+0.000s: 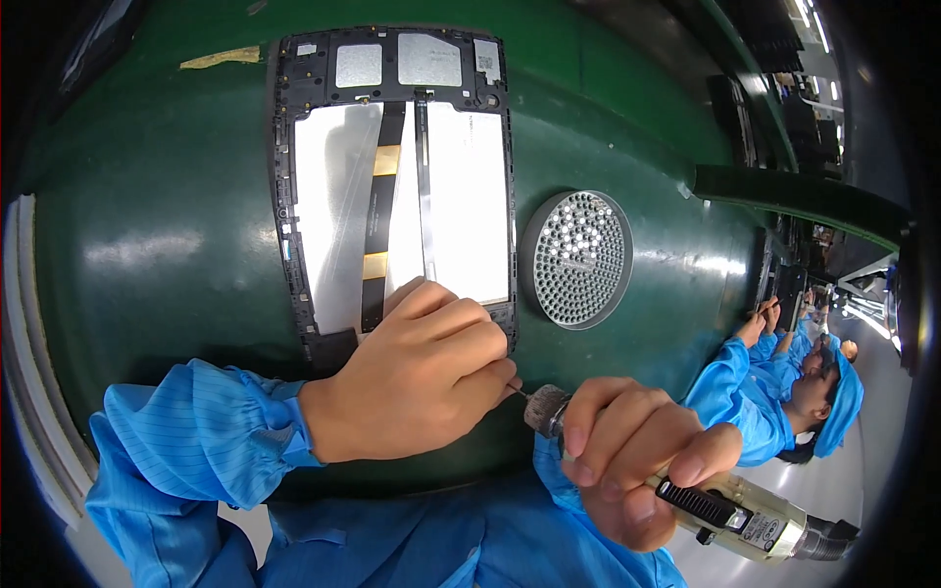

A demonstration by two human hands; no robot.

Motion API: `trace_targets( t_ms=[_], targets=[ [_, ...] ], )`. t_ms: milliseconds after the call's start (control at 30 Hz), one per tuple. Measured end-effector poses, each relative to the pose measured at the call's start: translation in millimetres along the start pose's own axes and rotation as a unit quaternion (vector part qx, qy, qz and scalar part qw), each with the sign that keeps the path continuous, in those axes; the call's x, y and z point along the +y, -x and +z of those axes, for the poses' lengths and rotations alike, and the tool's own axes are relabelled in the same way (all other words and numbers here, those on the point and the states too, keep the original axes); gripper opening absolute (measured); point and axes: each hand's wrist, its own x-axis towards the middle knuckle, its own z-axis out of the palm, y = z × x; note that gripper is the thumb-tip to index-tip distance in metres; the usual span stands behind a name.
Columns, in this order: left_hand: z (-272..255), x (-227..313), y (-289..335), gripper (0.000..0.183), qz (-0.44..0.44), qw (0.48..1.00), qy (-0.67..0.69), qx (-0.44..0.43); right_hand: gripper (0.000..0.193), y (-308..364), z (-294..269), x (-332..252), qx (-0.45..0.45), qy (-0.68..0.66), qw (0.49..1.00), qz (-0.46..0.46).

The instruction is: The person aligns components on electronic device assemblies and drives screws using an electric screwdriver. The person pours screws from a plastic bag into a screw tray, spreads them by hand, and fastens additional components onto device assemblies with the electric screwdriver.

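An opened tablet back frame with silver shielding and a black-and-gold flex cable lies on the green conveyor belt. My left hand rests curled on the frame's lower right corner, fingertips pinched near the tip of a tool. My right hand grips an electric screwdriver, its bit pointing left toward my left fingertips at the frame's lower edge. Both forearms wear blue sleeves.
A round grey perforated screw tray sits just right of the frame. A strip of tan tape lies at the belt's far left. Other people in blue coats work further along the line at right.
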Motion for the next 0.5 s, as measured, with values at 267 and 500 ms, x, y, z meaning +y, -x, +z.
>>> trace_targets(
  t_ms=[267, 500],
  targets=[
    [-2.3, 1.7, -1.9, 0.026, -0.022, 1.0, -0.006, -0.006, 0.027, 1.0, -4.5, -1.2, 0.009, 0.022, 1.0, -0.01],
    [-6.9, 0.1, 7.2, 0.021, 0.047, 0.975, -0.205, -0.067, 0.033, 6.4, -24.4, 9.9, -0.029, 0.028, 0.999, -0.009]
  ],
)
